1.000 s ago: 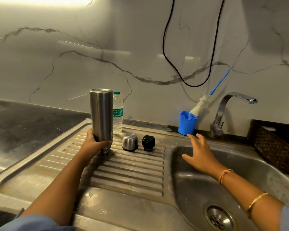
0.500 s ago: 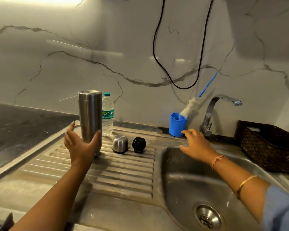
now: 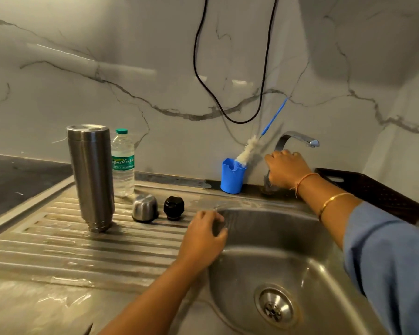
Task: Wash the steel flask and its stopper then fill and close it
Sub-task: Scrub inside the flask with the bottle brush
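As right hand (image 3: 286,170) curled round the tap (image 3: 298,137) and left hand (image 3: 203,240) lay loose-fingered, the steel flask (image 3: 92,175) looked slick, likely best gripped mid-body.

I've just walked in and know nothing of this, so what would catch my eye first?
The tall steel flask stands mouth-down on the ribbed drainboard at left, its steel cap and black stopper just to its right. At the back the right hand grips the foot of the tap, while the left hand rests on the rim of the sink. A blue cup holding a bottle brush stands just left of the tap.
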Demonstrator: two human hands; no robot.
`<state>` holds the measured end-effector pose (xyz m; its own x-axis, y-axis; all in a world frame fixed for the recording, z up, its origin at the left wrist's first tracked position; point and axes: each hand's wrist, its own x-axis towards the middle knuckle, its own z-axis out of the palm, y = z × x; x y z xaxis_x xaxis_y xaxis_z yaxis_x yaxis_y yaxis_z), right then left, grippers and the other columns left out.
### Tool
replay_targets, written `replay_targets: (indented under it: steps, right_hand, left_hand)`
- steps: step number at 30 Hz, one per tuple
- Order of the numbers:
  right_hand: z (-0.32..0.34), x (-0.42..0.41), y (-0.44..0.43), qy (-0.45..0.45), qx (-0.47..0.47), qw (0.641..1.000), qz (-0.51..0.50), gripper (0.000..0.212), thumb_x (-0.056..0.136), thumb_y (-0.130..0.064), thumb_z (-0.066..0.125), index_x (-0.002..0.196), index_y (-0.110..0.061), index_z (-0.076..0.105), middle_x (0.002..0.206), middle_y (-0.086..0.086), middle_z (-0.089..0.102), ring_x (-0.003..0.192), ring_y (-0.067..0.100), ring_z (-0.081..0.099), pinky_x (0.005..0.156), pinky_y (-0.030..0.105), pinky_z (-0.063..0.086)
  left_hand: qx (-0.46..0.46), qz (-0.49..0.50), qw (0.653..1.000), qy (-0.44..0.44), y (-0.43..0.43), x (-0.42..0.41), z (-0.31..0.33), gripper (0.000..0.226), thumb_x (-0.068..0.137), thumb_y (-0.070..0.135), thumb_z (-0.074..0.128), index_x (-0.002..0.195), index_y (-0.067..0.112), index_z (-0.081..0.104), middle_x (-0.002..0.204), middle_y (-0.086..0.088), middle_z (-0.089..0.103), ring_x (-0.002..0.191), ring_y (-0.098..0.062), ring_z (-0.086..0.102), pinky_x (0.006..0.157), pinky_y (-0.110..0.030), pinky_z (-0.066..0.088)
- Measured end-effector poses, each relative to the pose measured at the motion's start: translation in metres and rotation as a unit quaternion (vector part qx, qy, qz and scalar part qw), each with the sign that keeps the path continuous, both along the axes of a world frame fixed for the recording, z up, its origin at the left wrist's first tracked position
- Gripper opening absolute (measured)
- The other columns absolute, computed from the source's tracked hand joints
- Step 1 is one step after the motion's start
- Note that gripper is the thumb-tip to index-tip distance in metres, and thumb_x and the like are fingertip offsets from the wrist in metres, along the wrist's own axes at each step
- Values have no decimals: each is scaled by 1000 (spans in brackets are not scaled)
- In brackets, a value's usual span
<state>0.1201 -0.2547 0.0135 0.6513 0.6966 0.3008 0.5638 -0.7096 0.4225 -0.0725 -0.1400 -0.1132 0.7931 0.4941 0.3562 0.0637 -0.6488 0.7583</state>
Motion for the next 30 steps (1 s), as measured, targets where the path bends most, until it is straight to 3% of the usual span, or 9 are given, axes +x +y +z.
replay_targets:
  steps: [4,10,13,16,19,22,24,26,30]
  right_hand:
    - [27,10,9,-63,-56,996,22,26,90,-21,51,113,-10,53,113,12,59,102,27,54,88,37,42]
    - [61,39,37,-161,-99,982,18,31,89,-19,44,114,-7,56,115,14,60,107,30,54,94,41,38]
    - [69,57,46,-167,-175,967,-74,40,91,-24,42,126,-10,55,136,13,47,133,30,33,108,49,26]
    - [70,71,52,-164,-226,950,-137,50,93,-26,38,141,-13,40,154,10,24,145,28,5,113,58,11]
    - [68,81,57,-159,-259,938,-166,52,96,-26,33,146,-13,31,156,7,19,146,27,2,113,61,4]
    - [69,83,61,-184,-284,931,-138,42,95,-26,34,131,-17,52,141,9,43,135,28,32,113,59,9]
    - [76,79,61,-210,-294,928,-91,36,94,-26,38,121,-17,60,127,7,53,120,26,47,111,51,24]
    - [88,71,57,-238,-308,920,-46,33,92,-27,40,114,-18,63,116,4,57,107,23,52,97,38,37]
    - [109,52,47,-253,-322,912,3,33,93,-34,39,104,-17,65,91,0,49,84,16,45,80,30,35]
  left_hand:
    - [57,8,997,47,-2,7,-15,17,92,32,54,108,29,56,108,12,50,97,-3,47,79,-17,34]
    - [100,1,995,26,5,12,-23,21,92,35,51,112,32,55,114,13,51,104,-4,45,84,-14,33]
    - [108,12,994,13,11,14,-26,22,93,35,50,114,31,55,114,14,52,105,-4,45,84,-14,33]
    - [105,28,994,-6,18,16,-28,21,93,34,49,112,30,57,113,14,52,104,-3,45,82,-13,33]
    - [102,40,994,-19,20,19,-30,24,94,35,49,116,31,54,115,15,52,105,-1,45,82,-11,31]
    - [97,35,994,-25,20,21,-32,35,94,39,47,129,33,44,123,19,48,113,1,42,89,-12,33]
    - [99,36,994,-31,21,23,-33,38,94,39,47,132,33,41,126,19,48,116,1,42,91,-12,32]
    - [102,39,993,-35,24,24,-34,38,94,39,47,131,34,42,125,18,49,114,1,42,90,-12,32]
    - [100,47,993,-40,28,24,-34,35,93,37,49,128,33,45,121,17,53,111,0,45,88,-14,36]
